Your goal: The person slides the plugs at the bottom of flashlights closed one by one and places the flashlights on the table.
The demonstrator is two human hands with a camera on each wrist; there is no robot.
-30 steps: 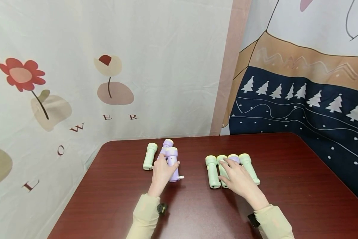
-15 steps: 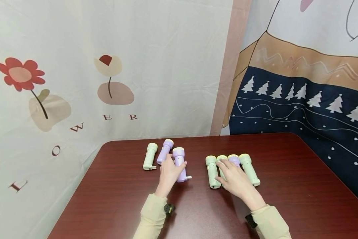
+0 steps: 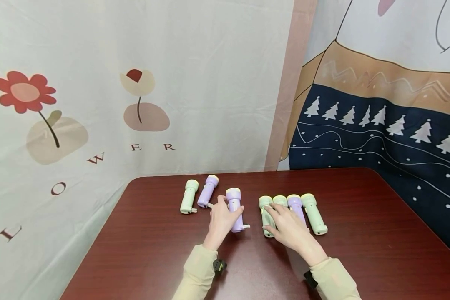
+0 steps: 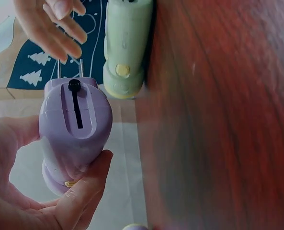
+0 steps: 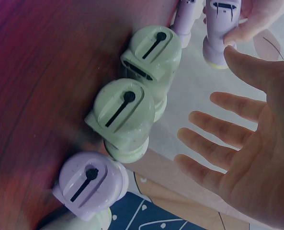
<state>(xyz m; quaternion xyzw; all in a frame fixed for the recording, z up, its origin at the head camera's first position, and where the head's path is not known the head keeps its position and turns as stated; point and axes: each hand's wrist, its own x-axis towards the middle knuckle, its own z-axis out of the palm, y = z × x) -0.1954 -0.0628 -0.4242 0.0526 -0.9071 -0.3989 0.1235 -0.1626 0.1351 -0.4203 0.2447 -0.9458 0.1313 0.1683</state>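
My left hand (image 3: 219, 223) grips a purple flashlight (image 3: 234, 206) between thumb and fingers, its yellow-rimmed head pointing away. In the left wrist view, two metal plug prongs (image 4: 81, 69) stick out from its tail, beside a black slider. My right hand (image 3: 292, 231) hovers, fingers spread, over a row of flashlights on the right. This row has a green flashlight (image 3: 265, 202) at its left end, a second green flashlight (image 3: 280, 200) partly hidden by the fingers, a purple flashlight (image 3: 295, 203) and another green flashlight (image 3: 315, 214). The right wrist view shows nothing in the right palm.
Left of my left hand lie a green flashlight (image 3: 189, 198) and a purple flashlight (image 3: 208, 191), both with prongs out. All rest on a dark red-brown table (image 3: 153, 250). A printed curtain (image 3: 217, 83) hangs behind its far edge.
My left hand has carried its purple flashlight to the right, away from the two on the left. The right hand has shifted left along the row, uncovering more of the purple flashlight there.
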